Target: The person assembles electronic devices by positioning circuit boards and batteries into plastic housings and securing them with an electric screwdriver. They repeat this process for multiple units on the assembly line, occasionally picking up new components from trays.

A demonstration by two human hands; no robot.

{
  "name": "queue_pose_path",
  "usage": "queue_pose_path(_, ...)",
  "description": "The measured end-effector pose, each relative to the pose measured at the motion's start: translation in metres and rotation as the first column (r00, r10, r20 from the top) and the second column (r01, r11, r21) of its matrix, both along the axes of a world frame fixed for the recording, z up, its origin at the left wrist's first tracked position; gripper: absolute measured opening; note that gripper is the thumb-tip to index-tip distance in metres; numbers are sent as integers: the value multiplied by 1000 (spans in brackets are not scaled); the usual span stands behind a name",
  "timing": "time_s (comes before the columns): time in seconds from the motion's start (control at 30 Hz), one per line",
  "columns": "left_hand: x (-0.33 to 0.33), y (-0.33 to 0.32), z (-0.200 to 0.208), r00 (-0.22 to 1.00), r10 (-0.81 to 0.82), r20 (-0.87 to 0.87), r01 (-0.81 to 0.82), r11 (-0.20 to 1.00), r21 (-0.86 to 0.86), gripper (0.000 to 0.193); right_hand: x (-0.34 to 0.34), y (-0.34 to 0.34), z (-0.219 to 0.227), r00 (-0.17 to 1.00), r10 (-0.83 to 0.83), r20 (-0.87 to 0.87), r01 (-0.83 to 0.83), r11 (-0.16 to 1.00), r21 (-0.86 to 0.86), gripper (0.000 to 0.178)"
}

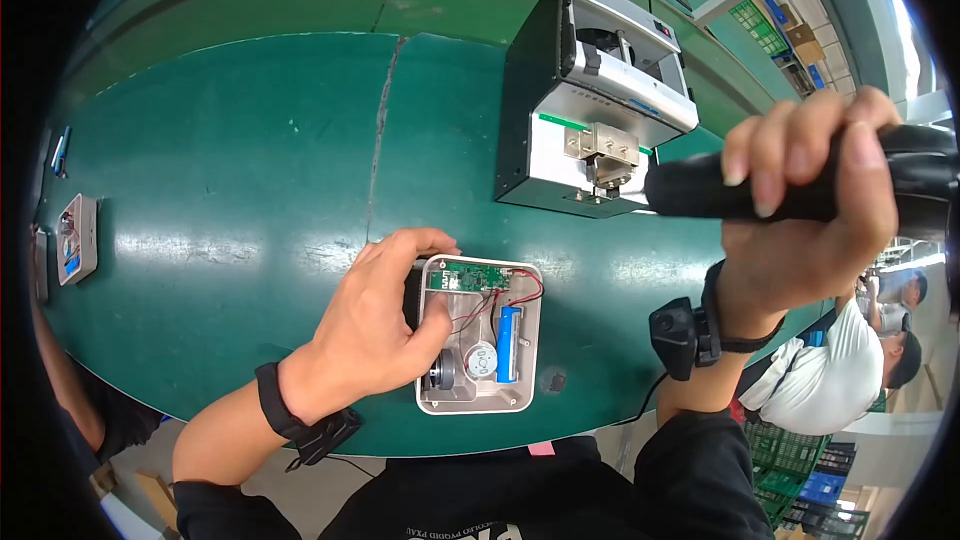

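Observation:
On the green table in front of me lies a white plastic housing (532, 350), open side up. Inside it are a green circuit board (468, 277), a blue cylindrical battery (509, 345), a round silver part (481, 361) and thin red and black wires. My left hand (375, 325) grips its left side, thumb over the rim and fingers around the outside. Raised at the right, my right hand (815, 180) wraps around a thick black cylindrical tool (705, 187). The tool's working tip cannot be made out.
Behind the housing stands a black and silver bench machine (545, 155) with a metal bracket on its front. A similar open housing (78, 240) lies at the far left, near another person's arm (68, 380). People and green crates (770, 470) are at the right.

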State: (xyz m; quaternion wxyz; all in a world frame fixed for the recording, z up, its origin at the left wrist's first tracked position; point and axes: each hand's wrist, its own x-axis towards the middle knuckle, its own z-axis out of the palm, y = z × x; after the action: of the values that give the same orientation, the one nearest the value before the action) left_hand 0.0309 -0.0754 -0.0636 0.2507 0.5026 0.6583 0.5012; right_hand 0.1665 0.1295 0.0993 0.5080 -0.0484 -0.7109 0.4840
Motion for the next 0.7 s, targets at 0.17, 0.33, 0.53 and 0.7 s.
queue_pose_path(0.17, -1, -1, 1, 998, -15, -64, 15, 1000, 3, 43, -11, 10, -8, 999, 7, 41, -10, 998, 68, 19)
queue_pose_path(0.33, -1, 2, 2, 999, -3, -43, 4, 1000, 21, 45, -7, -2, 2, 970, -15, 242, 12, 1000, 14, 20)
queue_pose_path(0.53, 0, -1, -2, 997, 2, 82, -2, 1000, 0, 47, -23, -38, -13, 946, 276, 167, -281, 960, 4, 28)
queue_pose_path(0.7, -5, 1, 7, 998, -11, 55, 10, 999, 32, 48, -38, -53, -19, 933, 331, 145, -331, 943, -19, 30)
